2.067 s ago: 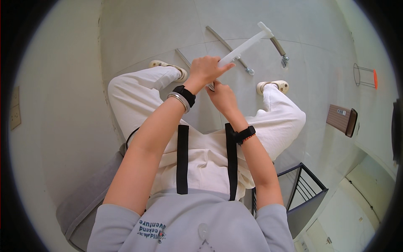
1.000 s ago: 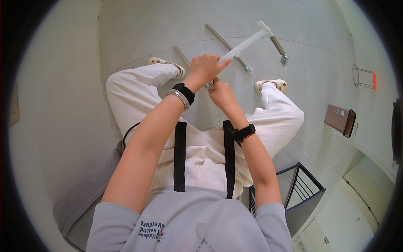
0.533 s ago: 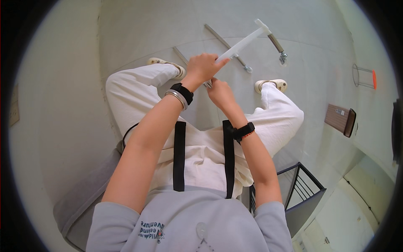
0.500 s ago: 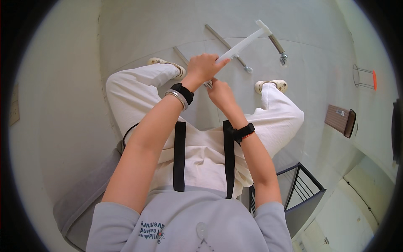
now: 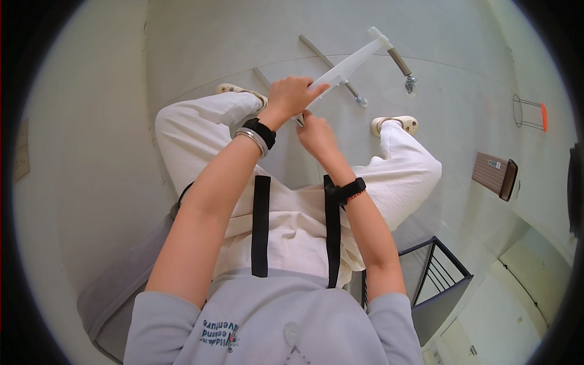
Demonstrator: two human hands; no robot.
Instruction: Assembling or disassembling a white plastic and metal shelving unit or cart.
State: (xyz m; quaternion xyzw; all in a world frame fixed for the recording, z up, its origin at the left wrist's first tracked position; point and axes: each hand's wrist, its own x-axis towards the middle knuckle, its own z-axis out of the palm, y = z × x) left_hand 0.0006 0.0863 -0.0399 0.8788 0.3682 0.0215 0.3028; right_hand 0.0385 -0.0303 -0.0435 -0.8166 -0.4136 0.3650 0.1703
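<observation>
A white plastic panel (image 5: 350,67), seen nearly edge-on, slants up and to the right above the floor. My left hand (image 5: 289,97) is closed around its near end, thumb along the edge. Just below, my right hand (image 5: 317,137) is closed at the panel's near corner on a silvery metal part (image 5: 300,120), mostly hidden by the fingers. From the panel's far corner a metal tube (image 5: 398,61) extends to a caster wheel (image 5: 410,83). Behind the panel, a second metal tube (image 5: 316,48) ends in another caster (image 5: 362,101). A third tube (image 5: 261,76) is partly hidden behind my left hand.
Cream clogs (image 5: 395,125) on my feet stand either side of the work. To the right are a brown ribbed box (image 5: 494,175) and a wire stand with an orange edge (image 5: 544,118). A dark slatted rack (image 5: 435,267) stands by my right arm, a grey cushioned seat (image 5: 121,298) on the left.
Both hands have shifted slightly left. The white panel has tilted a little, so more of its face shows. Both hands keep their hold.
</observation>
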